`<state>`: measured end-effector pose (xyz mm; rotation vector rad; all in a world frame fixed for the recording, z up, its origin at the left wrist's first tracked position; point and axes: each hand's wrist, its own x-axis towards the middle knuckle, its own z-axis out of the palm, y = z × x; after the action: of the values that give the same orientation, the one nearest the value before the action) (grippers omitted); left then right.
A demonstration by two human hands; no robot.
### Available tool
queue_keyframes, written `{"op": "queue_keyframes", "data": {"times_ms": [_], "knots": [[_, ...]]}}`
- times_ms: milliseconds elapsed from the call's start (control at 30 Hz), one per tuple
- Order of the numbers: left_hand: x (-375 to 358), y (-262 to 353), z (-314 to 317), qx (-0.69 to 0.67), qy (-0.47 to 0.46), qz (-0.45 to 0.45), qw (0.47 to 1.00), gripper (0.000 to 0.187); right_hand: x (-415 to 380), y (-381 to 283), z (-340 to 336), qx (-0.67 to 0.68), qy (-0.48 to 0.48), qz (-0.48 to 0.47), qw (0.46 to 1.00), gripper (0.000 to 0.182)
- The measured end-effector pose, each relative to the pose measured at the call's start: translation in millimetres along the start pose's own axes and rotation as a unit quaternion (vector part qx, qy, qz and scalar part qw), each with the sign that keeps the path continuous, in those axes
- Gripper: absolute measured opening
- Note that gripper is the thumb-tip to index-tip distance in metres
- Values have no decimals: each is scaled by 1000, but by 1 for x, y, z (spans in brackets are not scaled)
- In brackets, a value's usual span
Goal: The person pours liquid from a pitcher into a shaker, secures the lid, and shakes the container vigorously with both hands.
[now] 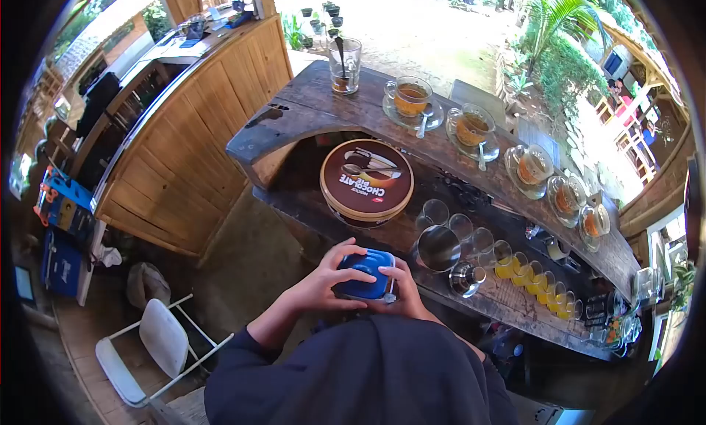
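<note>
Between my two hands, in front of my body, is a small container with a blue lid (pixel 375 261). My left hand (pixel 329 281) grips it from the left, its fingers lying over the lid. On the other side my right hand (pixel 403 291) is wrapped round the container's right edge. The lid looks seated on the container; the contents are hidden. Just beyond my hands stands a round brown tub labelled chocolate pie (pixel 367 181). To the right of my hands is a metal canister (pixel 438 248), with a small shiny metal vessel (pixel 467 278) beside it.
Along the upper counter (pixel 309 94) stand a tall glass (pixel 344 66) with a spoon and several cups of tea on saucers, including a glass cup (pixel 409 97). Several glasses of yellow liquid (pixel 518 269) line the lower shelf. A white folding chair (pixel 163 337) is at lower left.
</note>
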<state>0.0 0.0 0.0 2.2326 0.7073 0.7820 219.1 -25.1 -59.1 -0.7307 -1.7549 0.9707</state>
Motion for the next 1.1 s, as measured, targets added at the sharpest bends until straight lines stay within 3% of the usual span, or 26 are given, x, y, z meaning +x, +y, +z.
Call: {"op": "queue_keyframes", "data": {"times_ms": [67, 300, 367, 600, 700, 767, 800, 833, 933, 1033, 1100], "knots": [[-3, -5, 7, -122, 9, -29, 992, 53, 2, -2, -2, -2, 1, 9, 1000, 83], [-5, 5, 13, -100, 107, -32, 989, 55, 5, 7, 11, 20, 1, 26, 999, 91], [-5, 4, 14, -69, 111, -53, 990, 58, 4, 15, 17, 89, 12, 47, 995, 99], [-11, -11, -4, -18, 132, -23, 991, 56, 13, 8, 19, 18, -35, 32, 999, 103], [-5, -26, -31, 69, 219, -23, 973, 54, 22, -24, 17, 15, 38, 103, 994, 93], [-6, -59, -49, 146, 295, -37, 944, 56, 21, -29, 7, -86, -66, 103, 989, 78], [-5, -77, -57, 174, 324, -58, 928, 56, 18, -29, 6, -115, -81, 70, 988, 58], [-3, -94, -64, 202, 352, -80, 910, 56, 13, -31, 6, -115, -81, 71, 988, 58], [8, -126, -79, 261, 353, -127, 890, 55, 2, -37, 6, -17, -152, 162, 975, 40], [22, -138, -81, 299, 343, -171, 874, 56, -7, -37, -3, -5, -202, 230, 952, 42], [26, -142, -80, 290, 334, -180, 878, 60, -8, -42, -12, -22, -181, 228, 956, 42]]}}
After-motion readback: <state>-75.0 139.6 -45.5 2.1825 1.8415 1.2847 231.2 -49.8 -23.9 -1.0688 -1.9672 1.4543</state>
